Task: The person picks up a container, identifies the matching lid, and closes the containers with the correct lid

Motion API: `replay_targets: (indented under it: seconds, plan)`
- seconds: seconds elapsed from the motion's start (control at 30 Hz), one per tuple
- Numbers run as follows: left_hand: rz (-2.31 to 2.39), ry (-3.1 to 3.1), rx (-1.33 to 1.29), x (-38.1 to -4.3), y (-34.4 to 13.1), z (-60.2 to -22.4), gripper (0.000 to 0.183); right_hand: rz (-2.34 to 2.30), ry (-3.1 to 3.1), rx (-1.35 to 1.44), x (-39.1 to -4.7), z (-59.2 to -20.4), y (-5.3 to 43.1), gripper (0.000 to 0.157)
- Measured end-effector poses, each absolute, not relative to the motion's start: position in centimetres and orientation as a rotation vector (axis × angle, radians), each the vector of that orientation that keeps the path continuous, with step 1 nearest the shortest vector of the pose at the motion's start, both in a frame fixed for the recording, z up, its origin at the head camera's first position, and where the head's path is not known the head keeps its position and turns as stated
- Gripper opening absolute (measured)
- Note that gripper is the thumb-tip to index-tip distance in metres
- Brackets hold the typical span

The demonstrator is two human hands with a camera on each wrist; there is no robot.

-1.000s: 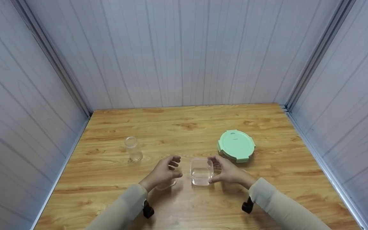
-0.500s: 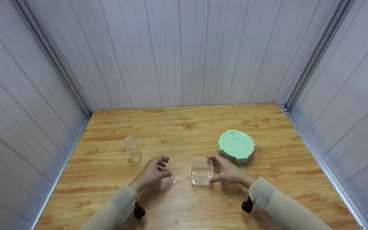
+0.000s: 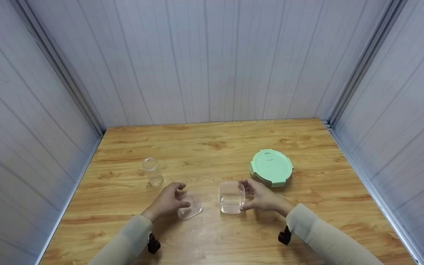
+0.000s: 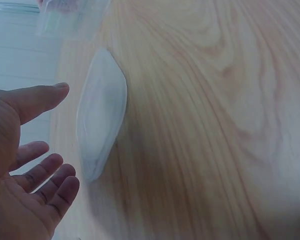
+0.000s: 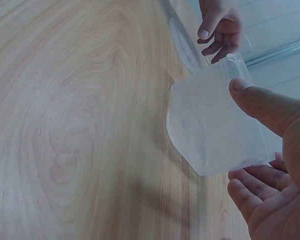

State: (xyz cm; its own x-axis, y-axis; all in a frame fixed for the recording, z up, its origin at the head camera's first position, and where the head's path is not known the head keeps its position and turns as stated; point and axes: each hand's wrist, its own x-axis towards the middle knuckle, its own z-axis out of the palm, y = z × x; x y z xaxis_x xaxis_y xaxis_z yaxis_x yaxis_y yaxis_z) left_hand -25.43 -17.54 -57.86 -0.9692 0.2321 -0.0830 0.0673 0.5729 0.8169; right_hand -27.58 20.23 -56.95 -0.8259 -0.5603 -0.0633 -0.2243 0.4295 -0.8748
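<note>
My right hand [image 3: 265, 198] grips a clear square plastic container [image 3: 231, 198], thumb on the near side and fingers on the far side. In the right wrist view the container [image 5: 215, 120] sits at the tabletop with its wall between thumb and fingers. Flat on the wood to its left lies a clear square lid [image 3: 193, 208]. Loosely bent and holding nothing, my left hand [image 3: 166, 200] hovers at the lid's left edge. The left wrist view shows the lid [image 4: 102, 110] apart from the thumb and fingers.
A clear jar [image 3: 153, 172] stands beyond my left hand. Behind the right hand is a round container with a mint-green clip lid [image 3: 272, 166]. Pale panel walls [image 3: 208, 62] enclose the wooden table [image 3: 215, 143] at the back and both sides.
My left hand has moved left, away from the container, uncovering more of the lid. The right hand and the container have stayed in place.
</note>
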Motion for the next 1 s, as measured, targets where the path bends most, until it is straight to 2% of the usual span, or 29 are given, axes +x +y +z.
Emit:
replay_targets:
  seconds: [0.17,0.3,0.47,0.57,0.77,1.0]
  plan:
    - [1.298,2.621,0.253,-25.35,-17.82,-57.82,0.079,-1.364,2.319,-0.685,-27.54,-56.83,20.28,0.095]
    - [1.185,2.692,0.291,-25.45,-17.9,-57.89,0.077,-1.38,2.297,-0.683,-27.49,-56.79,20.28,0.095]
    - [1.088,2.755,0.318,-25.68,-18.01,-58.25,0.052,-1.396,2.286,-0.68,-27.5,-56.87,20.25,0.094]
    - [1.065,2.753,0.302,-25.71,-18.12,-58.35,0.047,-1.391,2.291,-0.685,-27.49,-56.86,20.28,0.094]
    - [1.052,2.75,0.258,-25.65,-18.15,-58.35,0.055,-1.389,2.292,-0.676,-27.52,-56.95,20.32,0.095]
    - [1.062,2.753,0.264,-25.7,-17.97,-58.54,0.049,-1.375,2.314,-0.697,-27.64,-57.14,20.33,0.093]
